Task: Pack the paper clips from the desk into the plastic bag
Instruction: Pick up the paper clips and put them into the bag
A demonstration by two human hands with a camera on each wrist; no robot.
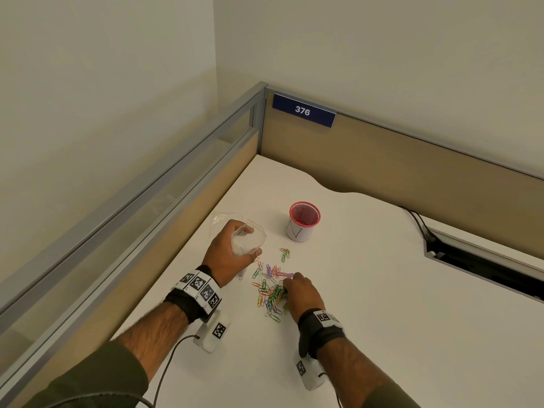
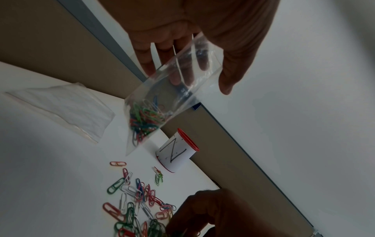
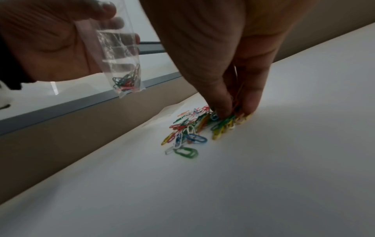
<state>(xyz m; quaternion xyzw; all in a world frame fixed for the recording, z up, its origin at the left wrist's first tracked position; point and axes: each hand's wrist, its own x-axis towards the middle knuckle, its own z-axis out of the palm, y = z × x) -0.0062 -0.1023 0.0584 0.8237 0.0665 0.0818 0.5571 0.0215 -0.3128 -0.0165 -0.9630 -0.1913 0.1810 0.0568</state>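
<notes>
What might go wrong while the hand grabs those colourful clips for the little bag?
1. The right hand pinches a tangled clump from the paper clips on the desk; some may drop off on the way up.
2. The left hand holds the plastic bag in the air, and its mouth looks narrow, so clips could miss it.
3. If the bag tips, the clips already inside might spill out.

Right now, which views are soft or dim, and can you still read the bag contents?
Head view: sharp, evenly lit, but the plastic bag washes out against the desk. Left wrist view: dim, left hand shadowed, paper clips in the bag slightly smeared. Right wrist view: right hand backlit, loose clips blurred.
</notes>
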